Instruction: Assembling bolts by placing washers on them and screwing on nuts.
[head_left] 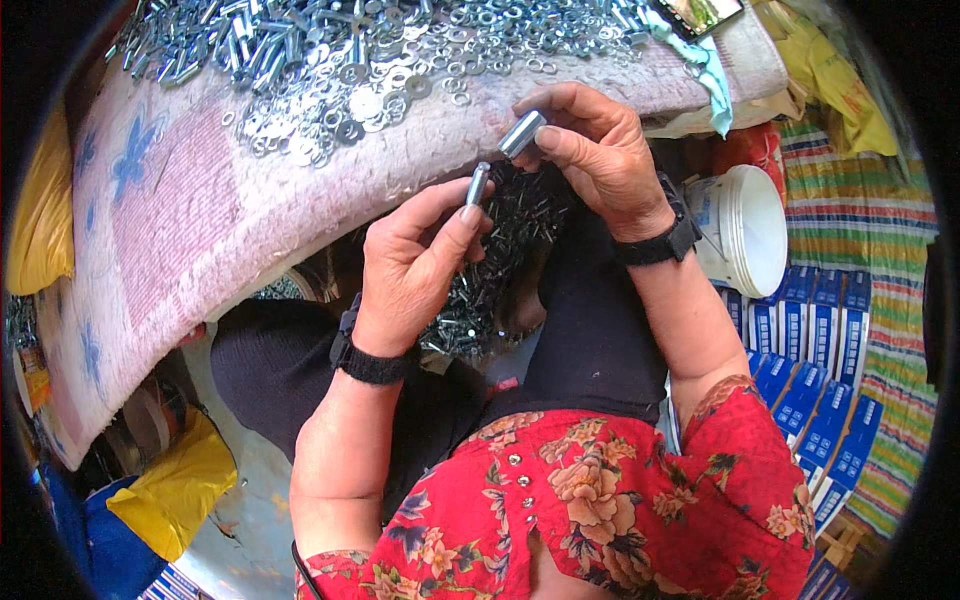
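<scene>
My left hand (pixel 405 265) pinches a slim, shiny metal pin (pixel 478 184) between thumb and fingers, its narrower tip pointing up. Just right of it and slightly higher, my right hand (pixel 610 170) grips a thicker metal sleeve (pixel 521 134), tilted, between thumb and forefinger. A small gap separates the two parts. Both hands are in the air in front of the table edge. On the cloth-covered table lie loose metal sleeves (pixel 265 40) and flat washers (pixel 370 100). Below my hands, between my knees, is a heap of small metal parts (pixel 465 320), partly hidden by my left hand.
A pale quilted cloth (pixel 190 220) covers the table. A white bucket (pixel 755 230) lies tipped at my right, by stacked blue-and-white boxes (pixel 815 400) and a striped sheet (pixel 840 210). A light-blue rag (pixel 712 85) hangs over the table edge. Yellow plastic (pixel 185 480) lies at lower left.
</scene>
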